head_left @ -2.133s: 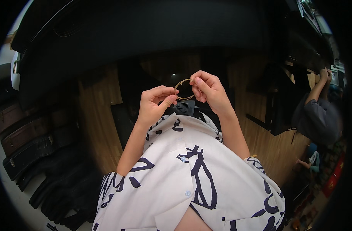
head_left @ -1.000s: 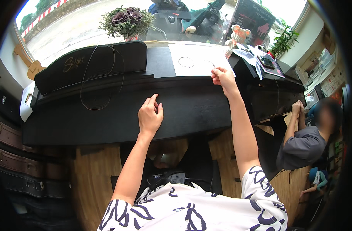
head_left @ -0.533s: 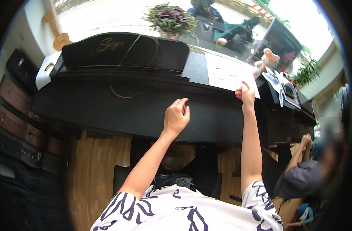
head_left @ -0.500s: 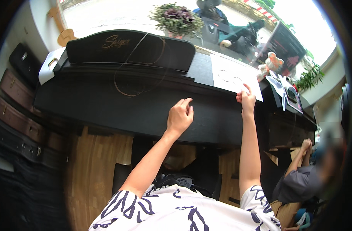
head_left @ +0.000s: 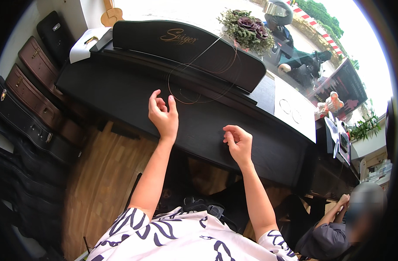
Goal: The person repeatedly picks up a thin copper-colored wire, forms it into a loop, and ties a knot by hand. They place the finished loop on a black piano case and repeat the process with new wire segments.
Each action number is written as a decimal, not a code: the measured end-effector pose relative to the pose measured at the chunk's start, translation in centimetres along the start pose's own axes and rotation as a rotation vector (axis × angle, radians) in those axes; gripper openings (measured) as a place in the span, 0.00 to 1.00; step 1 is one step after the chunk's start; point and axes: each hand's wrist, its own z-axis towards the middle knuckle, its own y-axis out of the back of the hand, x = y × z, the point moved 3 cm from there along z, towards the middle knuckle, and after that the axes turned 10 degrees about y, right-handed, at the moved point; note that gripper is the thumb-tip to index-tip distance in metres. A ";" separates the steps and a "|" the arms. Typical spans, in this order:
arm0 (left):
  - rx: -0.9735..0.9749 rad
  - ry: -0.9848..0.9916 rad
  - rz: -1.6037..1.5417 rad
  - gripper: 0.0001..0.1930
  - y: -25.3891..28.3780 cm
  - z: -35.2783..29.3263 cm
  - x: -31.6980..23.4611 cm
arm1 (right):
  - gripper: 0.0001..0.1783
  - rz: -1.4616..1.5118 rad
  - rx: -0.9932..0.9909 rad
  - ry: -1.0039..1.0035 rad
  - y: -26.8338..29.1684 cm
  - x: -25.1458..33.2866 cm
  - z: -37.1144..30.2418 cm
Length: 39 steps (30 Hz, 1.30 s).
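A large loose coil of thin coppery wire, which looks like an instrument string, leans against the music rest and lies over the lid of a black piano. My left hand is raised just left of the coil's lower edge. Its fingers are curled but apart from the thumb, with nothing visible in them. Over the front of the lid hovers my right hand, loosely bent, a small gap between index finger and thumb. On a white sheet at the piano's right end rest two small wire rings.
Dark flowers stand behind the music rest by the window. Papers and a white-and-orange plush toy are at the right. Instrument cases line the left wall. Another person sits at the lower right, hands together.
My left hand has moved left, toward the wire coil, with its fingers more spread. My right hand has come away from the white sheet, back over the lid. The view has turned.
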 end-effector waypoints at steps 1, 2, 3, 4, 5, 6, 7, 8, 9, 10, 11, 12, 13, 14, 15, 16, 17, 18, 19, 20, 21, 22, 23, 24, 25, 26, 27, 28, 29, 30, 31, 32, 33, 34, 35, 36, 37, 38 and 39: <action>0.044 0.085 0.011 0.11 0.4 1.3 1.2 | 0.08 0.013 0.014 0.018 -1.1 0.0 0.5; 0.142 0.175 -0.040 0.13 0.3 2.1 2.3 | 0.08 0.028 0.039 0.028 -2.2 0.2 0.9; 0.224 0.259 -0.008 0.11 0.3 2.5 1.5 | 0.08 0.051 0.054 0.035 -3.3 0.4 1.4; 0.264 0.255 -0.008 0.11 0.1 2.7 1.7 | 0.08 0.073 0.069 0.041 -4.3 0.8 1.9; 0.306 0.251 -0.009 0.10 -0.1 2.8 2.0 | 0.08 0.095 0.082 0.046 -5.2 1.1 2.4; 0.313 0.246 -0.024 0.09 -0.2 2.7 1.6 | 0.09 0.104 0.098 0.045 -5.8 1.2 2.9; 0.342 0.240 -0.023 0.09 -0.2 2.7 1.3 | 0.10 0.074 0.097 0.073 -6.4 1.8 3.6; 0.372 0.234 -0.023 0.08 0.0 2.6 0.8 | 0.11 0.043 0.096 0.100 -7.0 2.8 4.4; 0.408 0.230 -0.028 0.08 -0.2 2.3 0.3 | 0.12 0.005 0.091 0.127 -7.2 3.6 5.1; 0.427 0.181 -0.036 0.07 -0.3 1.9 -0.3 | 0.20 0.010 0.110 0.141 -7.5 3.7 5.6; 0.467 0.164 -0.025 0.06 -0.3 1.5 -1.0 | 0.22 -0.012 0.137 0.150 -7.9 4.1 6.2; 0.505 0.129 -0.030 0.05 -0.4 1.1 -1.4 | 0.24 -0.034 0.164 0.162 -8.3 4.6 6.8; 0.544 0.093 -0.035 0.04 -0.5 0.8 -1.8 | 0.26 -0.056 0.191 0.173 -8.5 4.7 7.2; 0.586 0.092 -0.032 0.03 -0.5 0.4 -2.3 | 0.30 -0.060 0.252 0.192 -8.7 4.3 7.3; 0.614 0.069 -0.036 0.03 -0.7 0.1 -2.9 | 0.28 -0.062 0.274 0.165 -8.7 4.1 7.4; 0.623 0.037 -0.039 0.02 -0.7 -0.1 -3.3 | 0.26 -0.072 0.255 0.181 -8.6 3.6 7.4; 0.633 0.005 -0.042 0.02 -0.7 -0.4 -3.8 | 0.24 -0.083 0.236 0.196 -8.3 3.1 7.1; 0.642 -0.015 -0.037 0.02 -0.7 -0.5 -4.5 | 0.21 -0.080 0.206 0.205 -8.0 3.2 7.0; 0.668 -0.043 -0.040 0.03 -0.6 -0.7 -4.8 | 0.18 -0.078 0.176 0.214 -7.6 3.4 6.8; 0.711 -0.041 -0.044 0.04 -0.6 -0.8 -5.2 | 0.13 -0.120 0.155 0.224 -7.1 4.0 6.5; 0.753 -0.043 -0.046 0.05 -0.5 -0.8 -5.7 | 0.12 -0.119 0.132 0.217 -6.5 4.2 6.2; 0.787 -0.036 -0.079 0.06 -0.5 -0.8 -6.2 | 0.11 -0.118 0.109 0.209 -5.8 4.4 5.7; 0.773 -0.049 -0.082 0.06 -0.5 -0.6 -6.7 | 0.09 -0.118 0.086 0.201 -5.0 4.6 5.3; 0.760 -0.064 -0.082 0.06 -0.5 -0.3 -7.2 | 0.06 -0.092 0.055 0.187 -4.4 5.0 4.9; 0.746 -0.078 -0.082 0.06 -0.5 -0.2 -7.7 | 0.06 -0.055 0.007 0.171 -3.7 5.5 4.5; 0.717 -0.066 -0.087 0.05 -0.7 -0.2 -7.6 | 0.06 -0.018 -0.041 0.156 -2.9 6.0 4.2; 0.693 -0.075 -0.068 0.05 -0.8 0.0 -8.0 | 0.05 0.018 -0.090 0.139 -2.0 6.6 3.9; 0.671 -0.074 -0.069 0.05 -1.1 0.0 -8.0 | 0.06 0.099 -0.119 0.102 -1.1 6.9 3.6; 0.650 -0.073 -0.071 0.05 -1.5 0.0 -7.8 | 0.06 0.156 -0.159 0.104 -0.3 7.3 3.4; 0.692 -0.085 -0.027 0.06 -2.1 -0.1 -7.2 | 0.06 0.184 -0.194 0.106 0.7 7.4 2.9; 0.693 -0.091 0.008 0.06 -2.4 -0.4 -6.7 | 0.06 0.221 -0.216 0.112 1.4 7.5 2.6; 0.694 -0.096 0.042 0.08 -2.7 -0.7 -6.1 | 0.06 0.229 -0.228 0.124 2.1 7.9 2.2; 0.697 -0.101 0.074 0.09 -3.1 -1.1 -5.6 | 0.06 0.234 -0.242 0.135 2.8 8.3 1.8; 0.732 -0.079 0.106 0.11 -3.4 -1.5 -4.9 | 0.07 0.241 -0.255 0.146 3.5 8.7 1.3; 0.727 -0.085 0.111 0.12 -3.6 -2.2 -4.5 | 0.07 0.222 -0.260 0.165 4.2 9.1 0.8; 0.720 -0.087 0.123 0.12 -3.6 -2.8 -4.2 | 0.07 0.207 -0.261 0.179 4.7 9.5 0.4; 0.714 -0.088 0.133 0.12 -3.6 -3.3 -3.9 | 0.07 0.191 -0.262 0.194 5.2 9.8 -0.1; 0.745 -0.032 0.162 0.13 -3.7 -3.7 -3.6 | 0.07 0.177 -0.280 0.212 5.9 10.2 -0.5; 0.706 -0.131 0.212 0.13 -3.6 -4.1 -3.1 | 0.07 0.175 -0.291 0.232 6.4 10.5 -1.1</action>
